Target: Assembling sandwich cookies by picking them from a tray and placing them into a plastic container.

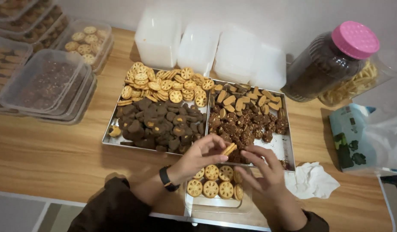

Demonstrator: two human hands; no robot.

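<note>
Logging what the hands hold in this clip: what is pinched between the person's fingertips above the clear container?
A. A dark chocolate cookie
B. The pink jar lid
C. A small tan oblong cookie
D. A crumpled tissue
C: the left hand and right hand meet on a small tan oblong cookie, just above the clear plastic container partly filled with round lattice cookies.

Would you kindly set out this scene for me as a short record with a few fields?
Left hand: left hand, black wristband, pinches an oval biscuit in its fingers
Right hand: right hand, open beside the biscuit, not gripping
Below hands: clear plastic box partly filled with round lattice biscuits
Left tray: lattice biscuits behind, dark cookies in front
Right tray: oval biscuits behind, brown clusters in front
Far left: stacked lidded boxes
Far right: pink-lidded jar, tissue
Surface: wooden table
</note>
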